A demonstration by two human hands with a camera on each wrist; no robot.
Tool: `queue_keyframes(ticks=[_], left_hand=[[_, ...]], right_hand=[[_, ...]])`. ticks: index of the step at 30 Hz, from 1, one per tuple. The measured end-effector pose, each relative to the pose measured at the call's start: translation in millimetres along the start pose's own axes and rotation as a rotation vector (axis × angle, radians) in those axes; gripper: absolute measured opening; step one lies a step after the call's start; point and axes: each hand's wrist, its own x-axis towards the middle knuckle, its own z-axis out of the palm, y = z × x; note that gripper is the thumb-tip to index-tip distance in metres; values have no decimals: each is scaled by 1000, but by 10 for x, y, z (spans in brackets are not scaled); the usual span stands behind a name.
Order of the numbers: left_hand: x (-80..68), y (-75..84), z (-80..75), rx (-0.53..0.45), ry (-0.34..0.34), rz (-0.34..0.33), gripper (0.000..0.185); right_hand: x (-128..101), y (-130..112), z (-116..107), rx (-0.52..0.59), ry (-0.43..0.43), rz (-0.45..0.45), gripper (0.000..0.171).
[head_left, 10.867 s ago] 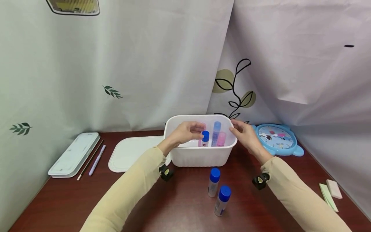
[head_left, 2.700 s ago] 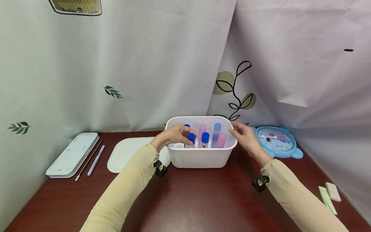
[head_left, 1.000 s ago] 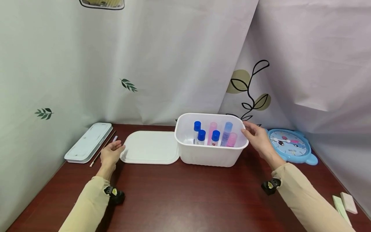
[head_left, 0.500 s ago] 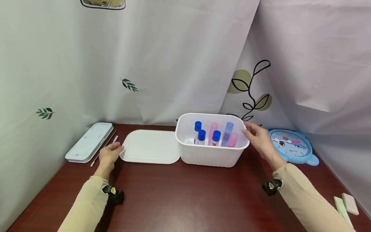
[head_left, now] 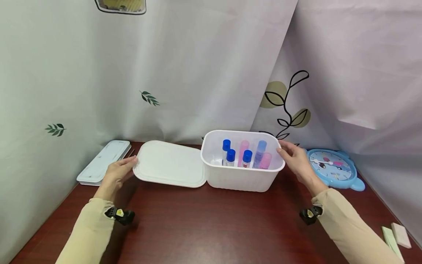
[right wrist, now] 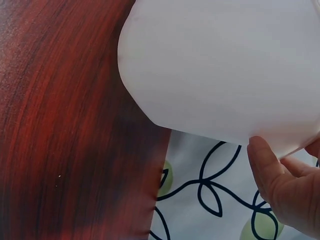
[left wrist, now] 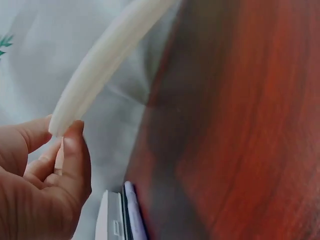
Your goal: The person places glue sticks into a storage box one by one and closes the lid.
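- Lid (head_left: 169,163), white and flat, is tilted with its left edge raised off the table, its right edge beside the white box (head_left: 242,176).
- Left hand (head_left: 117,174) pinches the lid's left rim; the left wrist view shows thumb and fingers (left wrist: 75,155) closed on that edge.
- Right hand (head_left: 295,161) grips the box's right rim, thumb (right wrist: 262,162) pressed on the outer wall.
- Glue sticks (head_left: 244,156) with blue and pink caps stand upright inside the box.
- Dark red wooden table (head_left: 204,223) carries a pale case (head_left: 103,161) at far left, a blue clock (head_left: 334,168) at right and erasers (head_left: 397,236) near the right corner.
- Pale curtains printed with leaves hang behind.
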Motion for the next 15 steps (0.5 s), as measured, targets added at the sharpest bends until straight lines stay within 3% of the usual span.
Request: queue_keyframes(ticks=[3, 9, 11, 15], left_hand=[[-36, 68, -26, -104, -69, -5, 28], [-102, 211, -150, -251, -145, 62, 31], [-116, 263, -207, -290, -171, 85, 29], [-161, 378, -370, -394, -224, 87, 28]], right_hand=[[-10, 28, 0, 10, 4, 4, 52], [-36, 32, -7, 145, 56, 16, 55], [-56, 16, -19, 252, 123, 15, 54], [-99, -78, -29, 529, 339, -35, 38]])
